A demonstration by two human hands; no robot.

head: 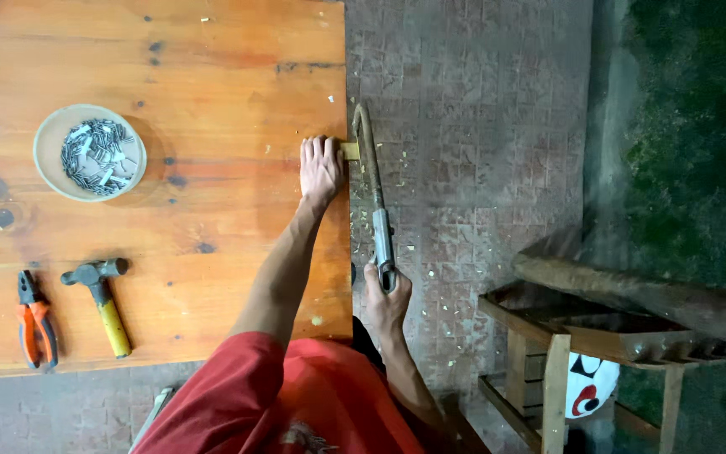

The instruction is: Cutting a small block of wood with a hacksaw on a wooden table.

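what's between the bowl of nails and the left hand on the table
Only bare tabletop, with dark knots, lies between the bowl and the left hand, as the head view shows. The hammer and pliers lie nearer the person.

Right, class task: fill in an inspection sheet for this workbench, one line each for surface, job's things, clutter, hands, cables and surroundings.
Surface: orange varnished wooden table, dark stains and knots.
Job's things: small pale wood piece jutting over the table edge; metal hacksaw set across it.
Clutter: round bowl of grey nails; yellow-handled hammer; orange-handled pliers.
Hands: left hand pressed flat on the wood piece; right hand gripping the hacksaw handle.
Cables: nothing seen.
Surroundings: tiled floor scattered with pale chips; wooden frame to the right.
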